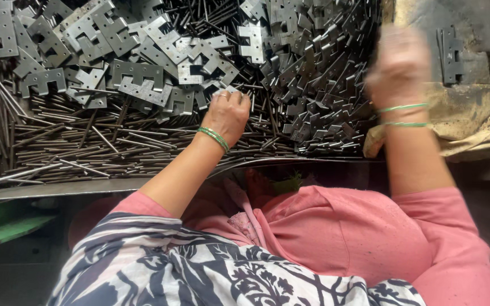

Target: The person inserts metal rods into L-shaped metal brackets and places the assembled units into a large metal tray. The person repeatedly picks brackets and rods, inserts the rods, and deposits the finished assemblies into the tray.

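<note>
A person in a pink top and a black-and-white patterned scarf leans over a wide metal tray heaped with steel parts. The left hand rests knuckles-up on the pile, its fingers curled together and pressed down among thin metal rods at the edge of a mound of flat notched plates; the fingertips are buried in the parts, so what they grip, if anything, cannot be made out. Green bangles circle that wrist, and a ring shows on one finger.

The right hand is raised over the tray's far right side, near a dense heap of stamped hinge plates. It is blurred by motion, and whether its fingers are apart or closed cannot be told; it may be holding nothing. Two thin green bangles sit on that wrist.

The tray holds two kinds of stock: long dark rods lying mostly lengthwise across its near half, and grey notched plates stacked loosely across the far half and right side. Beyond the tray's right edge, a few more plates lie on a worn yellowish cloth.
</note>
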